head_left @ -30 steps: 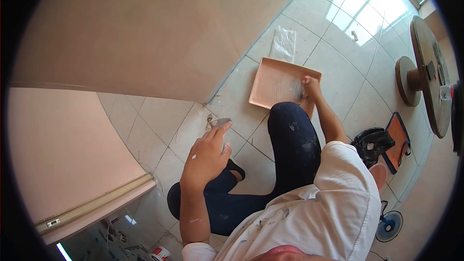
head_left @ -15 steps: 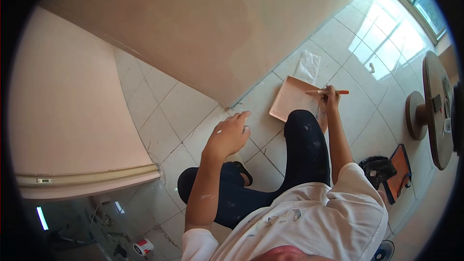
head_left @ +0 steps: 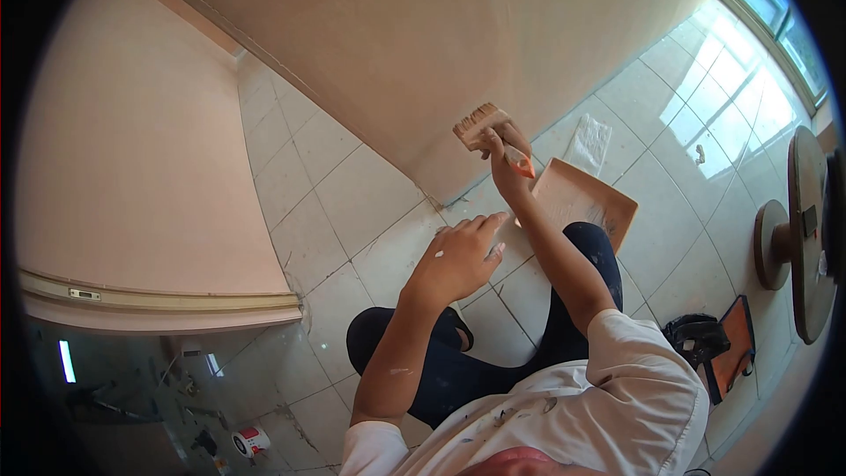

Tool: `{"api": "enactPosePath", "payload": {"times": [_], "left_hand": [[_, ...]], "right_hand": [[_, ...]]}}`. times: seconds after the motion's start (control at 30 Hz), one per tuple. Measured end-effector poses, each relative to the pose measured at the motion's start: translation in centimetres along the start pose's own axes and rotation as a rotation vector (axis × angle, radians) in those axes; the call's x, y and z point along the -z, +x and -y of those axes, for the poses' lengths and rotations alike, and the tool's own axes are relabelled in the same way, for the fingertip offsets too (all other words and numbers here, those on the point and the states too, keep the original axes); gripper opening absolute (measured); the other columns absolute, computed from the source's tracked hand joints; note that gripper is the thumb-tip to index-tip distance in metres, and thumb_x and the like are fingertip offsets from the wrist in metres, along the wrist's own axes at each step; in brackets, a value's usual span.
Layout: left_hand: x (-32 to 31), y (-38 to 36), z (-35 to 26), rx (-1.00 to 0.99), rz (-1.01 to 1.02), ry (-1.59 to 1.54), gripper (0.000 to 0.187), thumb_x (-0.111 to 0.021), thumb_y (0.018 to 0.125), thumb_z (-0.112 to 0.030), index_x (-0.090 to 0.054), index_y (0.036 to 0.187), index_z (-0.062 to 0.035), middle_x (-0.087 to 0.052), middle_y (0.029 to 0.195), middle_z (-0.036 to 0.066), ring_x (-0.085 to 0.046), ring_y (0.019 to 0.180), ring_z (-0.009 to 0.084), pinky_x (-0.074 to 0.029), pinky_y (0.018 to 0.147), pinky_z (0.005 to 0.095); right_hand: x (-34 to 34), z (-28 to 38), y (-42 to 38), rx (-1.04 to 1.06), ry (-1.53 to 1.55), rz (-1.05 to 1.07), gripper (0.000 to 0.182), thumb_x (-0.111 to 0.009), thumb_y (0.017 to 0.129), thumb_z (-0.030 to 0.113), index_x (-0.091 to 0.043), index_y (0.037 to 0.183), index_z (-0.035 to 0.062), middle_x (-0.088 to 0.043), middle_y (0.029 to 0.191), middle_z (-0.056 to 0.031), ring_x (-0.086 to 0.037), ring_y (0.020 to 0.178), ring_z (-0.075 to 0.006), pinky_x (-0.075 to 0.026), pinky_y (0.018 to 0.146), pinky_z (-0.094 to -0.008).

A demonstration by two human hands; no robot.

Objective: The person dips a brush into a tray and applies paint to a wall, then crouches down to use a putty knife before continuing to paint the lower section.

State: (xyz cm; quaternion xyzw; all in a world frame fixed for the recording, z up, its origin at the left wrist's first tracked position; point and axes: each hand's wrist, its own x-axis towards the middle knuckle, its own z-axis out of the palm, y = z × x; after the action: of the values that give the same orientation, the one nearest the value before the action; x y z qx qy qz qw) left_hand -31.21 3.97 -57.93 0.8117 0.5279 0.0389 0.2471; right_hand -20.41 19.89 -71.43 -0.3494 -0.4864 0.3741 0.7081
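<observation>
A wide flat paintbrush [head_left: 477,128] with an orange-tipped handle is gripped in my right hand [head_left: 508,148], its bristles close to the lower part of the peach-coloured wall [head_left: 370,53]. Below and to the right of that hand, a shallow orange paint tray [head_left: 622,208] rests on the floor, partly hidden behind my forearm and knee. My left hand [head_left: 460,257] hovers over the floor in front of the wall corner, fingers loosely stretched out and nothing in it. Dabs of white paint mark its back.
Beside the tray lies a white plastic sheet [head_left: 588,145] on the tiled floor [head_left: 326,203]. A round wooden table [head_left: 808,238] stands at the right, near a black bag [head_left: 694,338] and an orange folder [head_left: 734,344]. A white-and-red tub [head_left: 251,442] sits at lower left.
My right hand has lifted the paintbrush from over the tray and carried it left to the wall. My left hand has shifted slightly right and down in view.
</observation>
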Motion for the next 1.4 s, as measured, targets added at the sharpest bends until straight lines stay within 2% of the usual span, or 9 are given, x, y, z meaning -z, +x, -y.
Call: {"api": "enactPosePath", "payload": {"times": [0.27,0.3,0.43,0.63,0.8,0.93,1.03,1.1,1.4], "left_hand": [[-0.8,-0.9,0.1,-0.041,0.023,0.031,0.050,-0.057,0.098,-0.025,-0.047,0.143,-0.0037,-0.063,0.126,0.021,-0.061,0.116,0.0373,-0.046,0.104,0.0456],[-0.7,-1.0,0.0,-0.047,0.039,0.015,0.051,-0.058,0.098,-0.025,-0.046,0.143,-0.0039,-0.063,0.125,0.021,-0.061,0.115,0.0371,-0.047,0.103,0.0459],[-0.7,-1.1,0.3,-0.080,0.048,0.008,0.052,-0.058,0.098,-0.026,-0.046,0.144,-0.0042,-0.063,0.122,0.021,-0.062,0.113,0.0365,-0.047,0.101,0.0468],[-0.2,-0.4,0.1,-0.111,0.049,-0.018,0.052,-0.060,0.097,-0.025,-0.046,0.143,-0.0038,-0.064,0.120,0.021,-0.063,0.111,0.0358,-0.048,0.100,0.0456],[-0.1,-0.6,-0.6,-0.133,0.038,-0.020,0.052,-0.061,0.097,-0.024,-0.047,0.143,-0.0038,-0.064,0.118,0.021,-0.064,0.108,0.0360,-0.049,0.099,0.0454],[0.0,-0.7,-0.8,-0.107,0.062,-0.020,0.052,-0.060,0.098,-0.025,-0.046,0.143,-0.0046,-0.064,0.117,0.021,-0.063,0.108,0.0373,-0.048,0.099,0.0465],[-0.1,-0.7,-0.6,-0.139,0.049,-0.036,0.051,-0.059,0.098,-0.026,-0.046,0.143,-0.0050,-0.064,0.117,0.021,-0.063,0.106,0.0379,-0.048,0.098,0.0465],[-0.1,-0.5,-0.5,-0.122,0.085,-0.027,0.051,-0.059,0.098,-0.027,-0.046,0.143,-0.0049,-0.064,0.117,0.021,-0.063,0.107,0.0376,-0.048,0.098,0.0464],[-0.1,0.7,0.5,-0.113,0.088,0.009,0.052,-0.059,0.098,-0.030,-0.047,0.142,-0.0043,-0.062,0.122,0.021,-0.060,0.112,0.0374,-0.048,0.099,0.0467]], "right_hand": [[-2.6,-6.7,-2.4,0.318,-0.220,0.038,0.013,-0.063,0.089,0.000,-0.056,0.078,-0.0016,-0.056,0.078,-0.0118,-0.056,0.066,-0.0220,-0.044,0.062,-0.0326],[-1.9,-7.8,-3.8,0.104,-0.277,0.003,0.014,-0.063,0.089,0.000,-0.056,0.078,-0.0018,-0.057,0.080,-0.0123,-0.057,0.070,-0.0223,-0.045,0.065,-0.0327],[0.7,-11.2,-5.8,0.100,-0.235,-0.056,0.018,-0.061,0.093,0.007,-0.059,0.078,-0.0023,-0.060,0.079,-0.0080,-0.057,0.069,-0.0158,-0.045,0.062,-0.0302],[-3.5,-0.5,2.7,-0.208,0.047,0.008,0.025,-0.058,0.098,0.013,-0.059,0.078,-0.0018,-0.061,0.077,-0.0078,-0.057,0.063,-0.0143,-0.047,0.058,-0.0262],[-3.9,4.0,4.9,0.298,0.153,-0.130,0.020,-0.060,0.095,0.008,-0.060,0.077,-0.0009,-0.061,0.079,-0.0077,-0.056,0.059,-0.0131,-0.045,0.053,-0.0258],[-2.2,-6.4,0.7,0.296,-0.173,-0.118,0.019,-0.059,0.094,0.006,-0.059,0.076,-0.0016,-0.061,0.081,-0.0085,-0.054,0.059,-0.0142,-0.045,0.056,-0.0278],[0.5,-12.2,-3.3,0.136,-0.196,-0.113,0.020,-0.059,0.095,0.007,-0.058,0.077,-0.0017,-0.059,0.076,-0.0073,-0.053,0.061,-0.0132,-0.044,0.057,-0.0289],[1.9,-12.7,-4.8,-0.373,-0.066,-0.131,0.020,-0.059,0.095,0.008,-0.057,0.078,-0.0016,-0.056,0.073,-0.0057,-0.051,0.062,-0.0118,-0.044,0.056,-0.0289],[-0.8,0.3,7.6,0.246,0.063,-0.117,0.025,-0.058,0.097,0.011,-0.058,0.075,0.0004,-0.062,0.086,-0.0095,-0.056,0.063,-0.0126,-0.045,0.055,-0.0256]]}}
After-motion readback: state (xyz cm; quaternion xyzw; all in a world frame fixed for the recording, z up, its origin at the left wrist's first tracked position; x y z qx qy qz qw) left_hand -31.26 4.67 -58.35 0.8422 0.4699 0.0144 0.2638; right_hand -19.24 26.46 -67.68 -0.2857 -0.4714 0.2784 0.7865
